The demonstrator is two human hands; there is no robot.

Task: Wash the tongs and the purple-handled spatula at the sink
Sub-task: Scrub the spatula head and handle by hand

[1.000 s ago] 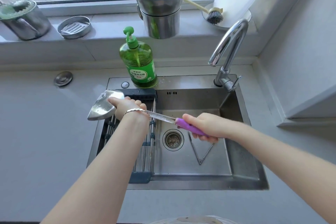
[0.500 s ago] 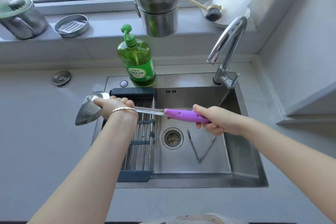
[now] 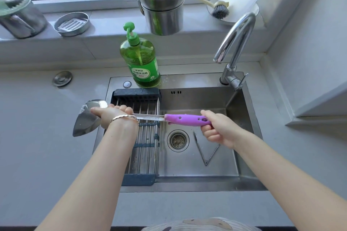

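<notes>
The purple-handled spatula (image 3: 185, 119) lies level across the left half of the steel sink (image 3: 247, 180). Its steel blade reaches out over the counter to the left. My right hand (image 3: 217, 129) grips the far end of the purple handle. My left hand (image 3: 110, 115) holds the spatula where the neck meets the blade, thumb on the blade. The metal tongs (image 3: 205, 151) rest spread in a V on the sink floor, right of the drain (image 3: 177, 140). The tap (image 3: 235, 47) stands at the back right with no water running.
A roll-up drying rack (image 3: 144, 137) covers the sink's left part. A green dish-soap bottle (image 3: 140, 58) stands behind the sink. Stacked steel pots (image 3: 162, 3), a round steel dish (image 3: 72, 24), a metal jug (image 3: 20, 16) and a dish brush (image 3: 218, 10) occupy the windowsill.
The spatula has slid to the left over the rack and counter. My right hand has slipped back from the middle of the purple handle to its end.
</notes>
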